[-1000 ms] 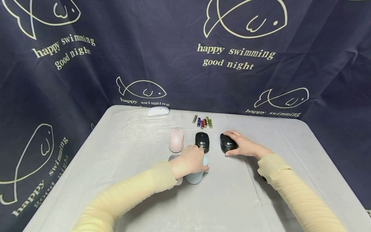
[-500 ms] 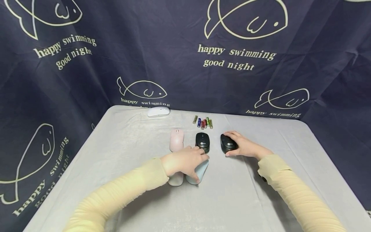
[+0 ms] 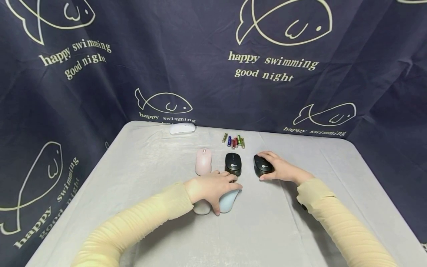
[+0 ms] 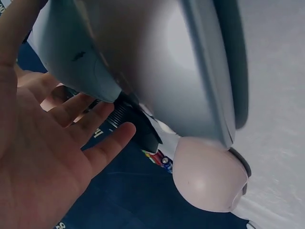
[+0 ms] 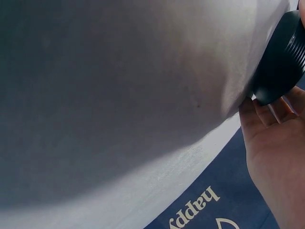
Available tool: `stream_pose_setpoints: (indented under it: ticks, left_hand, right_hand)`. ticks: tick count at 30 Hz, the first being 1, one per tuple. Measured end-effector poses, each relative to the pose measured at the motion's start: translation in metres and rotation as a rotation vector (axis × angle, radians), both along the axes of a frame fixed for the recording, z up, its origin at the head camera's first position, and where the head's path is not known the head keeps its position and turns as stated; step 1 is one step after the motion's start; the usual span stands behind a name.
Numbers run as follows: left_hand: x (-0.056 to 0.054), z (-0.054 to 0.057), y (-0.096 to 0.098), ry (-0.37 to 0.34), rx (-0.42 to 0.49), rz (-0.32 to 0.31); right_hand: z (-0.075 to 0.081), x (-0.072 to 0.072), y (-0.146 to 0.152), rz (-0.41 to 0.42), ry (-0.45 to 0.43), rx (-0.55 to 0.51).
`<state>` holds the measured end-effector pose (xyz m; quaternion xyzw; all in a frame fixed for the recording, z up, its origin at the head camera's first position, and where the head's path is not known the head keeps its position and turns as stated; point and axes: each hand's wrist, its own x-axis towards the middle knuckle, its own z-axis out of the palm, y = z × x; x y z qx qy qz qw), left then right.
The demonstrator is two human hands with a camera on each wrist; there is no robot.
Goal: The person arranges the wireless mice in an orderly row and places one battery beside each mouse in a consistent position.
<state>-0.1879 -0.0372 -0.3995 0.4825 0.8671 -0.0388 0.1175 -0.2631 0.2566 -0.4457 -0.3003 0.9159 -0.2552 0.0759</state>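
In the head view my left hand [image 3: 211, 186] spans a light blue computer mouse [image 3: 228, 202], thumb at its near left side and fingers over its far end. The left wrist view shows fingers along the light blue mouse [image 4: 71, 55], while a grey mouse [image 4: 162, 62] fills the foreground. Most of that grey mouse [image 3: 202, 208] lies under the hand in the head view. On the right, my right hand [image 3: 283, 168] grips a black mouse [image 3: 262, 165] from its right side; the right wrist view has this black mouse [image 5: 281, 62] between thumb and fingers.
Beyond the left fingers lies another black mouse [image 3: 233, 161], with a pink mouse [image 3: 203, 162] to its left. Several small batteries [image 3: 233, 141] lie farther back. A white mouse [image 3: 182, 128] sits at the table's back left edge, before a dark blue curtain [image 3: 213, 74].
My left hand has shifted over the light blue mouse: its thumb went from the mouse's right side to its near left side, and the fingers spread. The right hand stays on the black mouse.
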Motion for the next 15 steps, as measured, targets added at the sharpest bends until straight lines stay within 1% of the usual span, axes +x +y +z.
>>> stream_pose_setpoints:
  ticks: [10, 15]
  left_hand:
    - [-0.0001, -0.0038, -0.0002, 0.003, 0.019, -0.012]
    - [0.0001, -0.0054, 0.0000, 0.023, 0.022, -0.024]
  right_hand:
    - [0.0006, 0.0012, -0.0007, -0.005, -0.004, 0.003]
    - [0.0013, 0.0016, -0.0009, -0.006, -0.009, 0.000]
